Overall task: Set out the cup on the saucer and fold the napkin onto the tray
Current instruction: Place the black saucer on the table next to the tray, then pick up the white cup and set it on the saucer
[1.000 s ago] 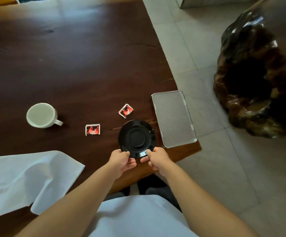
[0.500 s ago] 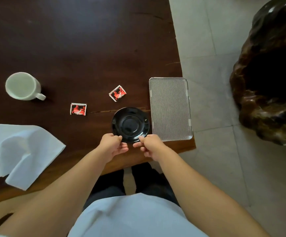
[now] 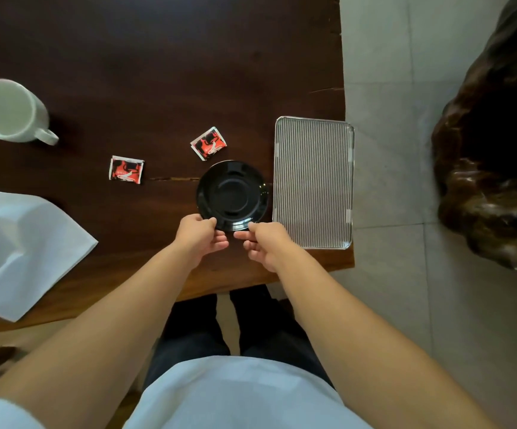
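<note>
A white cup (image 3: 8, 111) stands at the far left of the dark wooden table (image 3: 158, 57), upright, its handle pointing toward the right. Below it, at the left edge of the table, lies a white napkin (image 3: 22, 246), loosely folded and rumpled, one corner hanging past the near edge. Further right, two small red and black packets (image 3: 126, 170) (image 3: 209, 143) lie flat on the wood, apart from each other. Next comes the black saucer (image 3: 232, 196), just beside the second packet and close against the left side of the tray. The left hand (image 3: 200, 236) pinches the saucer's near rim between thumb and curled fingers; the right hand (image 3: 264, 243) grips the same rim a little to the right, its thumb on top, fingers tucked beneath. The ribbed metal tray (image 3: 312, 181) sits at the table's right corner, its right side reaching the edge. Beyond it is pale tiled floor (image 3: 390, 72) and a dark, glossy lump of carved wood (image 3: 492, 181)
</note>
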### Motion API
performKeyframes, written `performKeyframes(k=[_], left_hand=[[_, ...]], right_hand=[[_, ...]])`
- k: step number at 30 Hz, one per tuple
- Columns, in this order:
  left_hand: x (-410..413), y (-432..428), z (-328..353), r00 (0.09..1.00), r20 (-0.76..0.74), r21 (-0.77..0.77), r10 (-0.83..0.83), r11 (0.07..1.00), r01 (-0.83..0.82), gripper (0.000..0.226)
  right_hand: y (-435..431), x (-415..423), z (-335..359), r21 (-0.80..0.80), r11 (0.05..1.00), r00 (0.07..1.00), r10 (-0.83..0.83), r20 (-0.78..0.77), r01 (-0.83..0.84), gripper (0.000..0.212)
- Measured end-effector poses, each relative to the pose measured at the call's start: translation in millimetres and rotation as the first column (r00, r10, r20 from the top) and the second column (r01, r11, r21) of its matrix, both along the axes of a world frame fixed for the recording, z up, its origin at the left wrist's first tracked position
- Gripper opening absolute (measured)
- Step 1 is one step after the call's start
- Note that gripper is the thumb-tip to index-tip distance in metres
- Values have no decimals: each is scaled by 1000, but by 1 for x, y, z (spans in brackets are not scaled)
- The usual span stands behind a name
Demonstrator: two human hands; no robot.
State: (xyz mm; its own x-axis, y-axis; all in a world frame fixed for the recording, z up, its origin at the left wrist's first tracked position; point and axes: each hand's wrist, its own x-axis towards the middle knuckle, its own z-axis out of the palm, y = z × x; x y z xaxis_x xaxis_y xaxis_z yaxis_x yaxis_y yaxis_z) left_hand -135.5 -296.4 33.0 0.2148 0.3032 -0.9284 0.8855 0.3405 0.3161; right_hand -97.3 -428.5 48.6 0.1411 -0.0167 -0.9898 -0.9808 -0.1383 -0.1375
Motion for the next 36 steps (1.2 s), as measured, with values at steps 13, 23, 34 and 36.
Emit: performKeyframes(k=[13, 23, 34, 36], left_hand=[[0, 0, -1, 998, 3, -21, -57, 998, 57, 27], [-4, 21, 49, 962, 15, -40, -272, 961, 272, 27], [-3, 117, 93, 772, -29, 309, -635, 729, 611, 16], [-6, 136, 97, 739, -32, 352, -673, 684, 639, 15]], right_hand=[[0, -3, 2, 51, 997, 997, -67, 31, 65, 42], [9, 4, 38, -75, 992, 988, 108, 110, -100, 36], [70, -9, 72, -357, 790, 682, 611, 402, -498, 15], [87, -11, 78, -429, 718, 582, 696, 420, -548, 15]])
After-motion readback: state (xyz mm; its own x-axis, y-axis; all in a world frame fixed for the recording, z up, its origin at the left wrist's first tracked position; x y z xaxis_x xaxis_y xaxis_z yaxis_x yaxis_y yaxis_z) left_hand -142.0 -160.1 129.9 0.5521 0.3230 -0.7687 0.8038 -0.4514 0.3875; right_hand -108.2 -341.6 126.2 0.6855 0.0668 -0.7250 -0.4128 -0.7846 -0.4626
